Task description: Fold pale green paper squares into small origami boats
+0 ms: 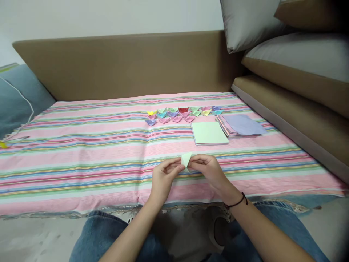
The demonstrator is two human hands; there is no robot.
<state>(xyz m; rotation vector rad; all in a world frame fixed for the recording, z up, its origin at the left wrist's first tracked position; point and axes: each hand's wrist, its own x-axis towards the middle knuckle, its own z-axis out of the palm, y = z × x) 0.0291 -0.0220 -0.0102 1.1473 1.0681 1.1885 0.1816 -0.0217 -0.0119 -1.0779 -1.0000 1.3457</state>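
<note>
Between my fingertips is a small piece of folded pale green paper (186, 159), held above the striped cloth. My left hand (164, 177) pinches its left side with thumb and fingers. On the other side my right hand (209, 170) grips it in the same way; a dark cord bracelet circles that wrist. Just beyond the hands lies a square stack of paper with a pale green sheet (209, 132) on top. Farther back, several folded paper boats (172, 114) in many colours sit in rows.
A looser pile of coloured paper topped by a lilac sheet (242, 124) lies right of the square stack. The striped cloth (81, 156) covers the seat. Brown and grey cushions (297, 80) are piled at right. A white cable (20, 95) runs along the left.
</note>
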